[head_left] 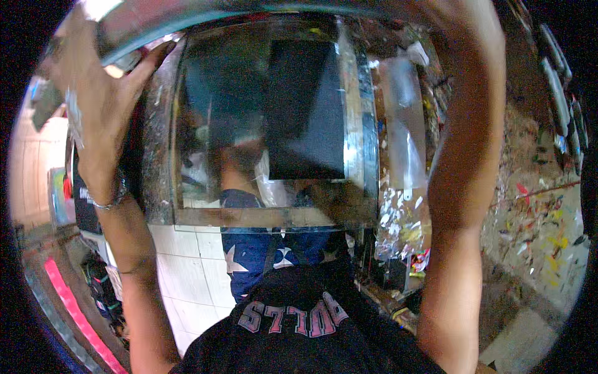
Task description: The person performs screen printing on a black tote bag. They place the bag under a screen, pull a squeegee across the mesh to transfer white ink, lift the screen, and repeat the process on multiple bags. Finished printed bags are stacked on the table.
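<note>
Both my arms reach up toward the top of the view. A curved grey bar (pixel 249 14) with a pale blue lower edge runs across there, blurred. My left hand (pixel 103 87) is closed on its left end, the thumb stretched beneath it and the other fingers mostly hidden. At the bar's right end, my right hand (pixel 467 28) is smeared and cut off by the upper edge, so its fingers cannot be made out. Between my arms lies a shiny glass-like panel (pixel 218 134) with worn borders. A black rectangular sheet (pixel 305 112) shows on its right half.
Beside the panel on the right lies a clear plastic strip (pixel 408 124) above white, flaky paint spots. A paint-splashed surface (pixel 542 218) extends farther right. At lower left are a pink strip (pixel 81 315) and dark clutter. White floor tiles (pixel 187 268) show below the panel.
</note>
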`<state>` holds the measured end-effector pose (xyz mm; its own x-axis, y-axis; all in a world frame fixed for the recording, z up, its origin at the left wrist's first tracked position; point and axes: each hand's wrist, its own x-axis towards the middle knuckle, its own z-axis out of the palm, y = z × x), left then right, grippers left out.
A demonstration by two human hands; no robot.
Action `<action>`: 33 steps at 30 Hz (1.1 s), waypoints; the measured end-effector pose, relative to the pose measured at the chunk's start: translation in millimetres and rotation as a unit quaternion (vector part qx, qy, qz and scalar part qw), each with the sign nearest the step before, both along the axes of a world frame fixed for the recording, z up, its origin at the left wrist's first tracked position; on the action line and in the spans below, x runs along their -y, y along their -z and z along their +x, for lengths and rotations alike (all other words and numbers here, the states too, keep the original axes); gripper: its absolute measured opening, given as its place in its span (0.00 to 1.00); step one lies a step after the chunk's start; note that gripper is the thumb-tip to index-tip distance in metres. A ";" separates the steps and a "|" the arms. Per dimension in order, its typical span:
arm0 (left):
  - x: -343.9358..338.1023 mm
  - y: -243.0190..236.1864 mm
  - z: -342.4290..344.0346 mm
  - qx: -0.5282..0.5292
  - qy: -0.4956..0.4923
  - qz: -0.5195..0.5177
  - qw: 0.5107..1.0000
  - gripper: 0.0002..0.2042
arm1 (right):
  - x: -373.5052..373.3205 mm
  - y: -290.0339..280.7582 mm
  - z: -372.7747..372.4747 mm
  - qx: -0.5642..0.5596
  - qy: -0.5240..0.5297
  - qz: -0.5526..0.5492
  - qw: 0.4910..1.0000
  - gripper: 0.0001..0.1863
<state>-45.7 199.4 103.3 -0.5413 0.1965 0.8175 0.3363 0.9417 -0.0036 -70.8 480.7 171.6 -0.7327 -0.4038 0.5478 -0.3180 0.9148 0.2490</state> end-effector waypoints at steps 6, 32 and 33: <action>28.6 94.6 80.8 0.474 0.105 -0.193 0.853 0.26 | 23.3 169.0 123.5 0.098 -0.077 -0.128 0.984 0.17; 32.1 213.6 93.5 0.416 0.193 -0.056 0.887 0.25 | 10.2 273.2 93.9 0.172 -0.052 -0.102 0.978 0.10; 32.7 214.5 93.0 0.421 0.197 -0.054 0.884 0.25 | 4.1 281.7 74.2 0.168 -0.046 -0.089 0.981 0.09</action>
